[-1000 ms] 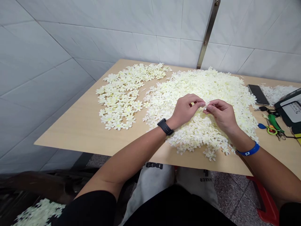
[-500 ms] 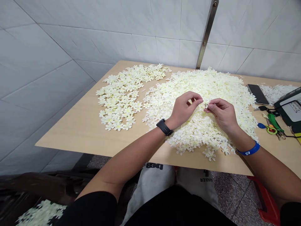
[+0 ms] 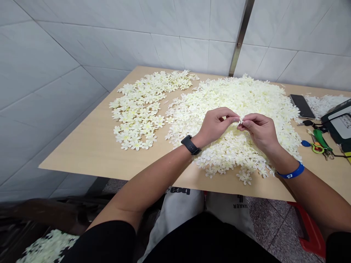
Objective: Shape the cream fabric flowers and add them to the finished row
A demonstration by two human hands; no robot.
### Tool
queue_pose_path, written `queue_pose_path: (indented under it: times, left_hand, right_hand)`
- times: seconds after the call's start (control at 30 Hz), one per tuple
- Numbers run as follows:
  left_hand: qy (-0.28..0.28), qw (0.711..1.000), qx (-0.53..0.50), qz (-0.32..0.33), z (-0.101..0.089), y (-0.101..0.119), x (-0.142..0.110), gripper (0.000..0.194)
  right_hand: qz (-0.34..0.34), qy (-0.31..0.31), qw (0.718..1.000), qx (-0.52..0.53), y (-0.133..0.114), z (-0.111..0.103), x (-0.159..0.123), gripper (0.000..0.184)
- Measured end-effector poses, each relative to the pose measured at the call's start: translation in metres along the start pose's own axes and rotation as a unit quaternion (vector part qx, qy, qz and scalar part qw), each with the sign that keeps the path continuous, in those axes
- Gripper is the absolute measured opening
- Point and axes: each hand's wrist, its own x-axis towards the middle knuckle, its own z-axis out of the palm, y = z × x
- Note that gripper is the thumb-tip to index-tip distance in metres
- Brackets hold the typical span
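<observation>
A small white artificial flower (image 3: 241, 120) is pinched between the fingertips of both hands, above a big heap of loose flowers (image 3: 236, 95). My right hand (image 3: 260, 130) grips it from the right, thumb and forefinger closed. From the left, my left hand (image 3: 218, 125) closes its thumb and forefinger on the flower's edge. The fingers cover much of the flower. A second, thinner spread of flowers (image 3: 139, 109) lies to the left on the tan tabletop (image 3: 90, 146).
Right of the heap lie a black phone (image 3: 302, 106), a pile of small white pieces (image 3: 326, 105), a bunch of keys with a green tag (image 3: 321, 140) and a dark box (image 3: 340, 122). More flowers (image 3: 49, 246) lie low at the left. A tiled wall (image 3: 164, 47) stands behind the table.
My left hand's fingertips have come right, from a small gap to touching the flower. My right hand still holds it in nearly the same place.
</observation>
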Motion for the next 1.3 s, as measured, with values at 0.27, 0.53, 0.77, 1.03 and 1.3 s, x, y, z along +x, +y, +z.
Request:
queue_pose_path:
  times: [0.27, 0.53, 0.77, 1.03, 1.3]
  left_hand:
    - [-0.005, 1.000, 0.001, 0.006, -0.0002, 0.0011, 0.0003, 0.020]
    - [-0.009, 1.000, 0.026, 0.002, -0.0009, 0.0048, -0.0001, 0.024]
    - [0.006, 0.999, 0.040, -0.003, -0.0018, 0.0034, 0.0002, 0.029]
    - [0.012, 0.999, 0.043, 0.002, -0.0020, 0.0068, 0.0006, 0.030]
    - [0.022, 0.999, 0.048, -0.004, -0.0019, 0.0077, 0.0005, 0.032]
  right_hand:
    - [0.002, -0.004, 1.000, -0.007, -0.0026, 0.0004, -0.0001, 0.024]
    - [-0.008, -0.009, 0.999, -0.031, -0.0021, -0.0010, -0.0015, 0.025]
    - [-0.004, -0.003, 0.999, -0.041, -0.0019, -0.0012, -0.0016, 0.030]
    - [0.000, -0.003, 1.000, -0.022, -0.0049, 0.0009, -0.0011, 0.032]
    - [-0.007, 0.000, 0.999, -0.036, -0.0050, 0.0014, -0.0015, 0.034]
